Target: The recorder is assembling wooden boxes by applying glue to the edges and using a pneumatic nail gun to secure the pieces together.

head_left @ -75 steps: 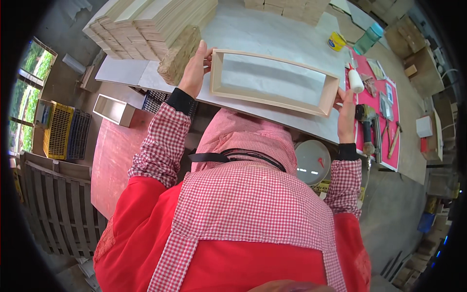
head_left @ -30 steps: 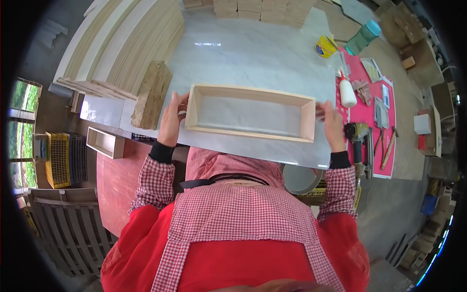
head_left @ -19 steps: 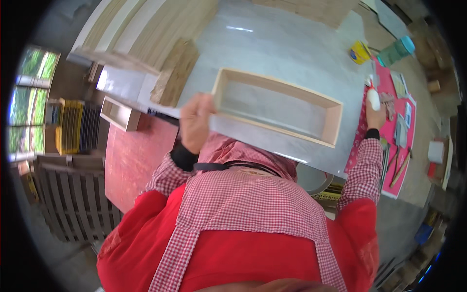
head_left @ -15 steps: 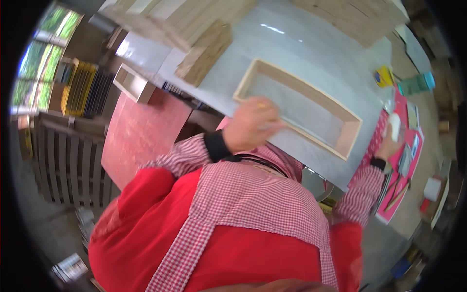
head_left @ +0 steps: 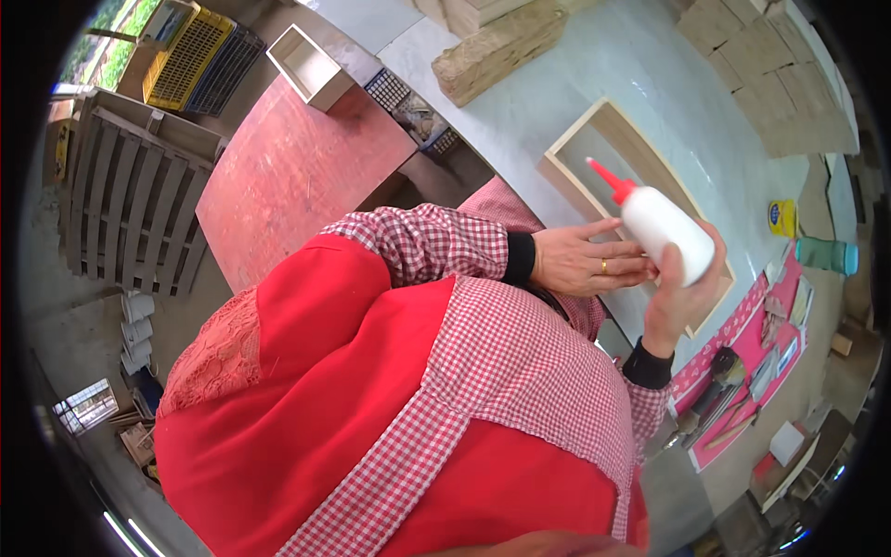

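"What's in your right hand (head_left: 685, 295)?"

"A white bottle (head_left: 668, 232) with a red tip (head_left: 608, 179). My fingers wrap around its fat end. It leans, and the tip points up and left in my view."

"And your left hand (head_left: 591, 260)?"

"Its fingers are stretched out, right beside the white bottle. I can't tell if they touch it or my other hand."

"Where's the wooden frame (head_left: 640, 148)?"

"On the grey table (head_left: 520, 121), in front of me. The white bottle hides part of it."

"What else is near?"

"A pink mat (head_left: 756, 344) with tools (head_left: 728, 364) on it is to my right, near a yellow tub (head_left: 781, 218) and a blue-green bottle (head_left: 822, 255). A rough wood block (head_left: 499, 58) is off to the left."
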A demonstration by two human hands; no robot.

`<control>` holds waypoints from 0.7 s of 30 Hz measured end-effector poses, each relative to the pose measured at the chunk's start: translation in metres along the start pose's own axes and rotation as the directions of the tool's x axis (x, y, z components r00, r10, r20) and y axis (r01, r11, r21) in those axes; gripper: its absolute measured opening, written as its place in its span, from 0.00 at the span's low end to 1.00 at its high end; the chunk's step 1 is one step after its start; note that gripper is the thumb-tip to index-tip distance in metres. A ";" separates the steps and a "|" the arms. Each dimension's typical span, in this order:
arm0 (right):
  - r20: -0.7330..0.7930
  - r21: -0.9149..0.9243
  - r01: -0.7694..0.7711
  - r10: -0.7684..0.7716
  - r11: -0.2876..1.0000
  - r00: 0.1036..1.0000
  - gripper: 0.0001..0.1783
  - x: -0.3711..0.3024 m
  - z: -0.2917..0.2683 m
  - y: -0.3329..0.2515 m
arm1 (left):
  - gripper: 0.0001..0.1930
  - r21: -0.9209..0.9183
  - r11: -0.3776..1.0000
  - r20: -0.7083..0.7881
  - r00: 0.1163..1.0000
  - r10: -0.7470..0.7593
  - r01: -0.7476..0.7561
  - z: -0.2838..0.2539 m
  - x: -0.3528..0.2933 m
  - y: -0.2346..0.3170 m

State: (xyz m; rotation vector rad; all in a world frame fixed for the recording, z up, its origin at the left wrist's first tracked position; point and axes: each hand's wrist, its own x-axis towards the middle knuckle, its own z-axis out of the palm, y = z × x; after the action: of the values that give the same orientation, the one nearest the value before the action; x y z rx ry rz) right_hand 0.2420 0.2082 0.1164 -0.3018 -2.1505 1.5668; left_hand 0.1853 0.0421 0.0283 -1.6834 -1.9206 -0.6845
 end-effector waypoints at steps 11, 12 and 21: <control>0.197 0.020 0.052 -0.055 0.998 0.979 0.35 0.009 0.035 -0.014 | 0.21 -0.015 0.994 0.009 0.994 0.108 -0.107 0.025 -0.015 -0.012; 0.212 0.008 0.083 -0.083 0.996 0.974 0.36 0.009 0.036 -0.013 | 0.21 -0.017 0.994 0.008 0.994 0.107 -0.107 0.026 -0.015 -0.012; 0.206 -0.075 0.164 -0.145 0.984 0.968 0.33 0.022 0.037 -0.014 | 0.22 0.009 0.994 -0.034 0.993 0.111 -0.111 0.024 -0.013 -0.012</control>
State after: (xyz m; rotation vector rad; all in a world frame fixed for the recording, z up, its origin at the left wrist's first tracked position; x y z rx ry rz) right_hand 0.2065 0.1823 0.1261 -0.0029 -2.3409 1.4665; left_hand 0.1736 0.0471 0.0011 -1.7476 -1.7885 -0.6587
